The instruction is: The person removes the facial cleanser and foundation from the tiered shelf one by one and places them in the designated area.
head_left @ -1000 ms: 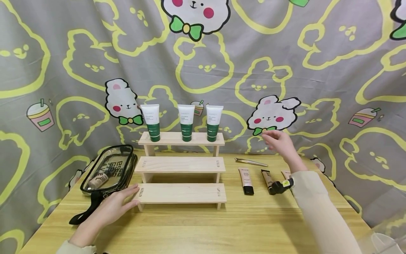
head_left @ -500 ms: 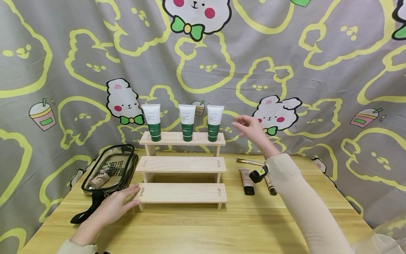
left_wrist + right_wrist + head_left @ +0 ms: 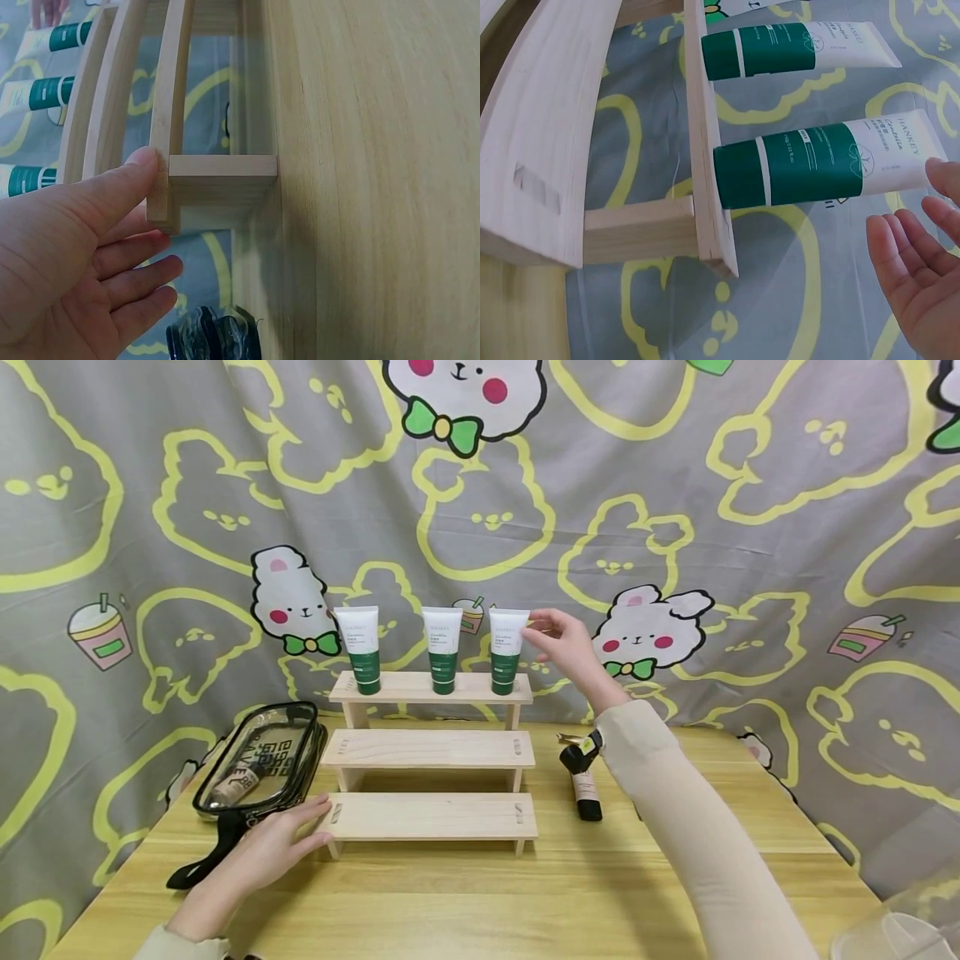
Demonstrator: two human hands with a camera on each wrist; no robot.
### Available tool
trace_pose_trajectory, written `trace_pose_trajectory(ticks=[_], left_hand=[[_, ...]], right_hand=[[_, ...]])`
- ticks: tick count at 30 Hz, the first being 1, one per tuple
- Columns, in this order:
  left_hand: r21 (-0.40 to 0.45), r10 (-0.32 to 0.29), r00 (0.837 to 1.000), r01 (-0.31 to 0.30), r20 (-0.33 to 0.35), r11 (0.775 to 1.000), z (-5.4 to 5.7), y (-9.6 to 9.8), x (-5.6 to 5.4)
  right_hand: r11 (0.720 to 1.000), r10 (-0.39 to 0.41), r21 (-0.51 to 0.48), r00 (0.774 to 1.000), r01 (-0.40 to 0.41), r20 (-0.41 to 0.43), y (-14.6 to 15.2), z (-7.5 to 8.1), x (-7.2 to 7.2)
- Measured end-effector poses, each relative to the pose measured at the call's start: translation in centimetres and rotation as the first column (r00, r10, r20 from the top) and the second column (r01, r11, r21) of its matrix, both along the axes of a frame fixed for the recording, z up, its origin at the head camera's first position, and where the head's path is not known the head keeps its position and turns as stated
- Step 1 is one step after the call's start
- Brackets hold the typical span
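Three green-white tubes (image 3: 361, 650) (image 3: 442, 651) (image 3: 506, 652), three shelves (image 3: 405, 687) (image 3: 428, 748) (image 3: 427, 816), two hands (image 3: 273, 847) (image 3: 568, 643), one pouch (image 3: 266, 758)

From my remote seat I see a yellowish wood-grain table (image 3: 450, 906), with a grey curtain (image 3: 517, 485) hanging in gentle folds behind it and along its left and right sides. Yellow animal outlines (image 3: 491, 518), white bunny faces (image 3: 649, 628) and drink cups (image 3: 101, 637) pattern the cloth above the table; soft light covers its top.
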State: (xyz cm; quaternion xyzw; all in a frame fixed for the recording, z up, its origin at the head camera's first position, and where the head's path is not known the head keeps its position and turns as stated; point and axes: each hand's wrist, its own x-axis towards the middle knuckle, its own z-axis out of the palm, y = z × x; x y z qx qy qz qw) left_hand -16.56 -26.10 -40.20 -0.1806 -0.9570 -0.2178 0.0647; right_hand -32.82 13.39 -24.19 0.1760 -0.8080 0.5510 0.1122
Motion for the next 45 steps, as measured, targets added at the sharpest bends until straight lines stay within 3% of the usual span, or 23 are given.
trace_pose_trajectory(ticks=[4, 12, 27, 39, 45], left_hand=[[0.006, -0.003, 1.000, 0.003, 0.015, 1.000, 0.0, 0.0, 0.0], [-0.003, -0.003, 0.999, 0.003, -0.040, 1.000, -0.1, 0.0, -0.1], [0.002, -0.010, 1.000, 0.010, -0.028, 1.000, 0.0, 0.0, 0.0], [0.001, -0.009, 1.000, 0.009, -0.012, 1.000, 0.1, 0.1, 0.0], [-0.003, 0.000, 1.000, 0.000, -0.016, 1.000, 0.0, 0.0, 0.0]], right_hand=[[1.000, 0.013, -0.009, 1.000, -0.013, 0.002, -0.5, 0.2, -0.2], [0.996, -0.026, -0.089, 0.999, 0.024, -0.029, -1.3, 0.5, -0.4], [0.992, -0.027, -0.125, 0.999, 0.022, -0.043, -1.2, 0.7, 0.4], [0.959, -0.020, -0.282, 0.994, -0.012, -0.110, 2.3, -0.3, 3.7], [0.957, -0.049, -0.288, 0.993, 0.017, -0.104, 4.9, -1.7, 5.2]])
